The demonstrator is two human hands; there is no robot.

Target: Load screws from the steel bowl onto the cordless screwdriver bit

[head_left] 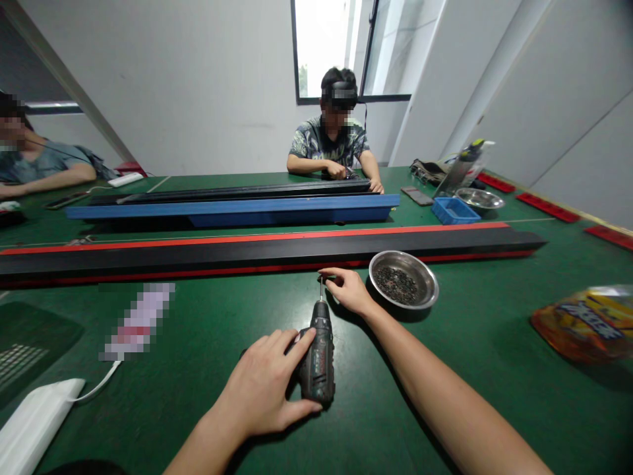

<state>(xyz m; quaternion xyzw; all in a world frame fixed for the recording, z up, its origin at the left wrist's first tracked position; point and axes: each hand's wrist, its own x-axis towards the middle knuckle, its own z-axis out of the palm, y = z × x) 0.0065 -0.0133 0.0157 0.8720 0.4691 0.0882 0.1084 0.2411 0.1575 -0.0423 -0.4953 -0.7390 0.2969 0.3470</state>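
My left hand [270, 379] is wrapped round a black power drill [319, 359], which lies low over the green table with its thin bit pointing away from me. At the tip of the bit, the thumb and fingers of my right hand [346, 288] are pinched together; whatever they hold is too small to make out. A long black bar with red edges [247, 254] runs across the table just beyond the bit. Right of my right hand sits a round metal bowl [430, 291] of small dark screws [395, 284].
Behind the bar are blue and black long profiles [291, 214], a blue basket [455, 211] and a second metal bowl [479, 198]. A person [336, 138] works opposite, another [44, 155] sits at left. A snack bag [588, 323] lies right, a white power bank [37, 422] left.
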